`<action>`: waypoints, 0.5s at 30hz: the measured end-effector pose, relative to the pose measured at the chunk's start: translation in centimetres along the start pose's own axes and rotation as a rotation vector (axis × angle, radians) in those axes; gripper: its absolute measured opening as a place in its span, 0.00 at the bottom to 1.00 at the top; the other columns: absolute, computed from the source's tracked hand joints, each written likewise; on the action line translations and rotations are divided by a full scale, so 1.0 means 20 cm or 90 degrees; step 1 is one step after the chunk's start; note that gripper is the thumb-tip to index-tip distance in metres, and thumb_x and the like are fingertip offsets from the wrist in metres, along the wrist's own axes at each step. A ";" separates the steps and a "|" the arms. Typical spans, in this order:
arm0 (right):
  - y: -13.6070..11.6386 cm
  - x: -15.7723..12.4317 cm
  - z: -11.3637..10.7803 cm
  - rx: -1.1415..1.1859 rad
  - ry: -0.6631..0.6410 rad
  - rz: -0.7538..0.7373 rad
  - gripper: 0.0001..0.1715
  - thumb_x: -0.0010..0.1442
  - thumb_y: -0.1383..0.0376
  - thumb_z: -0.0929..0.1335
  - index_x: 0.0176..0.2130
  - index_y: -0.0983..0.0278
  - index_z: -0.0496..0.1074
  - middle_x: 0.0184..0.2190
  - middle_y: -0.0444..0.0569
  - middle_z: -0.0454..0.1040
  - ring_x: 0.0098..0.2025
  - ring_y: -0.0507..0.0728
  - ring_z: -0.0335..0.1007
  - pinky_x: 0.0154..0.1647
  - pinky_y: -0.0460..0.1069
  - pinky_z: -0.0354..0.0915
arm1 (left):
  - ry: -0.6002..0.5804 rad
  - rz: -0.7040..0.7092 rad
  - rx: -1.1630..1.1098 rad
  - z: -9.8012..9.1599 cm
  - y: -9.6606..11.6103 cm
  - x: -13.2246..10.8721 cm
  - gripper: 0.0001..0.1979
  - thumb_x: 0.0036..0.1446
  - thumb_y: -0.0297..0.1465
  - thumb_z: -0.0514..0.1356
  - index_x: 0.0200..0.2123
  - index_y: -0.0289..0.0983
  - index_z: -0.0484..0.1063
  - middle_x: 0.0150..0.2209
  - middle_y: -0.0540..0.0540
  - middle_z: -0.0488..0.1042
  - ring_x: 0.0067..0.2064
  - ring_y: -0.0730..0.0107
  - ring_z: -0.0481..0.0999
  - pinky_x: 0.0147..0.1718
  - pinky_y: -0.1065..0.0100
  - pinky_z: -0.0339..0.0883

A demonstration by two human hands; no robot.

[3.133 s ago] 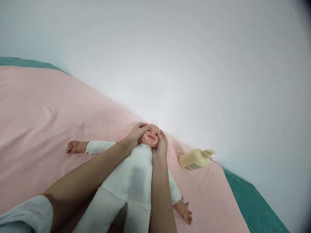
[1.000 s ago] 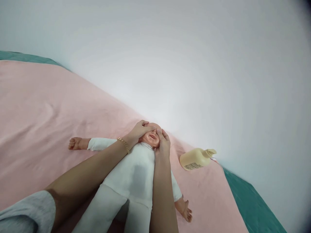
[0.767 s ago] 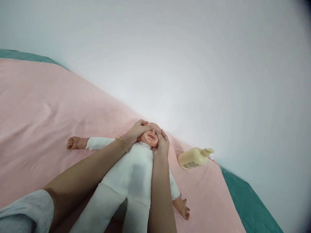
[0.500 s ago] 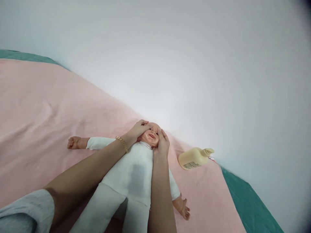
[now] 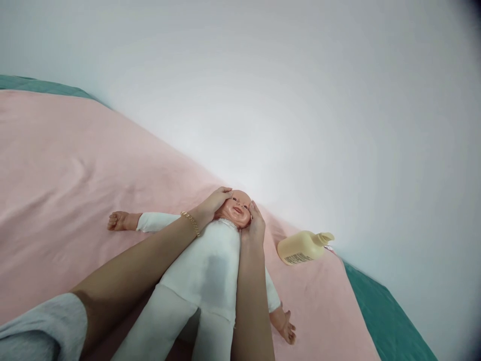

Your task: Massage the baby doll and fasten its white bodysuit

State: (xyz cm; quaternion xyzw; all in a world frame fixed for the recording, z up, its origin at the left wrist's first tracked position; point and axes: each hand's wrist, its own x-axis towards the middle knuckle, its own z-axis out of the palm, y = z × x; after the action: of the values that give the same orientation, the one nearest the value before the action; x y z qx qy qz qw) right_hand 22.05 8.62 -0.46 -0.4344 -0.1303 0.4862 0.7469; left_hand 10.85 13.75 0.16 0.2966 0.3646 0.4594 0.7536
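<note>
A baby doll [image 5: 210, 260] with a white cloth body lies on its back, its arms spread out to either side. My left hand [image 5: 215, 204], below a gold bracelet [image 5: 191, 222], is curved around the left side of the doll's head [image 5: 239, 209], with the thumb near the brow. On the opposite side, my right hand [image 5: 256, 225] cups the cheek and temple. Together they hold the head between them; some fingers are hidden behind it. A grey patch marks the doll's belly.
A pale yellow pump bottle [image 5: 302, 247] stands tilted in view to the right of the doll. Under everything spreads a pink sheet [image 5: 75, 165], with a green quilted cover [image 5: 387, 306] showing at its edges. A white wall [image 5: 263, 90] rises directly behind the head.
Both thumbs have slid outward over the doll's face toward its temples, uncovering more of the eyes and brow. My hands still hold the head. The whole view has shifted slightly.
</note>
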 end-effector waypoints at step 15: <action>0.00 0.04 -0.05 -0.053 -0.020 -0.012 0.23 0.49 0.65 0.72 0.46 0.62 0.70 0.40 0.53 0.77 0.42 0.65 0.78 0.45 0.66 0.73 | -0.049 -0.012 -0.075 0.00 0.02 -0.04 0.09 0.53 0.32 0.63 0.38 0.38 0.69 0.36 0.43 0.76 0.37 0.60 0.78 0.40 0.59 0.74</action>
State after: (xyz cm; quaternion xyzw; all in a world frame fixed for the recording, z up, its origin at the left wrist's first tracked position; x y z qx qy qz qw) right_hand 23.04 8.83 -1.24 -0.4559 -0.1666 0.4800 0.7307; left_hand 10.38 13.15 0.70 0.2657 0.3102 0.4610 0.7878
